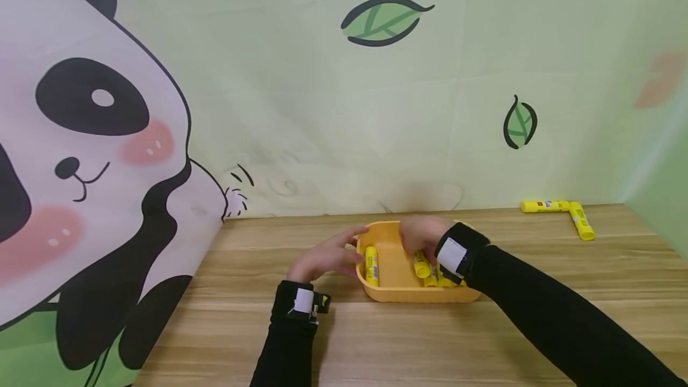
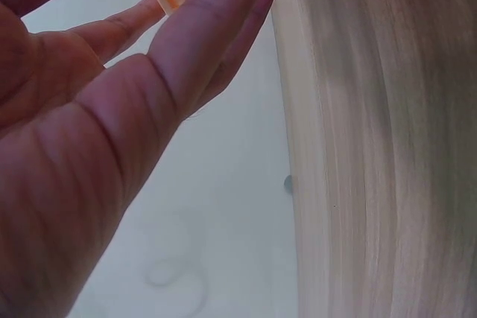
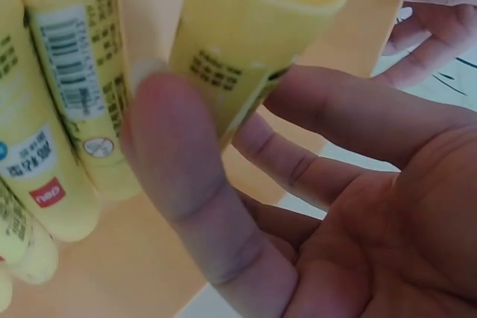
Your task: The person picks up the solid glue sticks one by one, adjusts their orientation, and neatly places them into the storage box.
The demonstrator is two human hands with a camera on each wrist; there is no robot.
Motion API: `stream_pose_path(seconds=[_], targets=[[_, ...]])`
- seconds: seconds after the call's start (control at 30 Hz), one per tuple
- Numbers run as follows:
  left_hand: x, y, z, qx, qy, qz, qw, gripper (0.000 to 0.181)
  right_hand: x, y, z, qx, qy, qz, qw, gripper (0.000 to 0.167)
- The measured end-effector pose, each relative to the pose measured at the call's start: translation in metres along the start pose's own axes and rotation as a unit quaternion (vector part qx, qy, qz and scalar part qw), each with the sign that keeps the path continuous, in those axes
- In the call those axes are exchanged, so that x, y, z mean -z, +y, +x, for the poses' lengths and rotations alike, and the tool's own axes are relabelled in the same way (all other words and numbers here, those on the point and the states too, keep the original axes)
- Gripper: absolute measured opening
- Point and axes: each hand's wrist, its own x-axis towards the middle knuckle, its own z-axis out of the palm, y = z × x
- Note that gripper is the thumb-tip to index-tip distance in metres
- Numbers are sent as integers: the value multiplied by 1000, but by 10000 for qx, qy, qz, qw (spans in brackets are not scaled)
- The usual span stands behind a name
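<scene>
The glue stick (image 3: 257, 39) in our right hand (image 1: 421, 235) is a bright yellow cylinder with small dark print down its side and a paler, rimmed disc at its end; it is tilted inside the orange-yellow tray (image 1: 419, 295), near the middle, with that end toward six o'clock in the head view. Our right grip pinches it between thumb and fingers. Its neighbours share the yellow barrel: one carries a white barcode label and a round red-and-white mark, another a red brand patch, seen upside down. Counting them, we find one held, one single glue stick (image 1: 371, 266) at nine o'clock in the tray, and a row of glue sticks (image 3: 78, 57) at about four o'clock, where we make out four, the last only a sliver. Two more, a flat-lying glue stick (image 1: 545, 206) and an angled glue stick (image 1: 582, 220), meet in a bent line on the tabletop (image 1: 269, 327), toward two o'clock from the tray. There is one tray, and our left hand (image 1: 330, 252) sits at its nine o'clock side, grip spread, fingertips at the rim.
</scene>
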Motion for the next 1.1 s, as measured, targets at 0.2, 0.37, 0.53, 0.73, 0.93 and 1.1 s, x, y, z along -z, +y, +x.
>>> stream_pose_path(seconds=[0.2,0.37,0.53,0.73,0.93,1.1], targets=[[-1,0,1,-45,-15,-24,10000,72,-6,0,3,-185,23,197,9996,17],[-1,-1,1,-38,-22,-52,10000,72,-10,1,7,-194,51,135,9997,21],[-1,0,1,-42,10,-84,10000,71,-10,0,6,7,29,-444,9990,11],[-2,1,0,-47,50,-86,9999,71,-10,2,4,372,-56,-698,9969,7],[-2,0,1,-34,51,-66,10000,71,-11,3,0,554,-184,-567,9967,6],[-2,-1,2,-24,46,-53,10000,71,-11,4,-1,569,-270,-470,9969,8]])
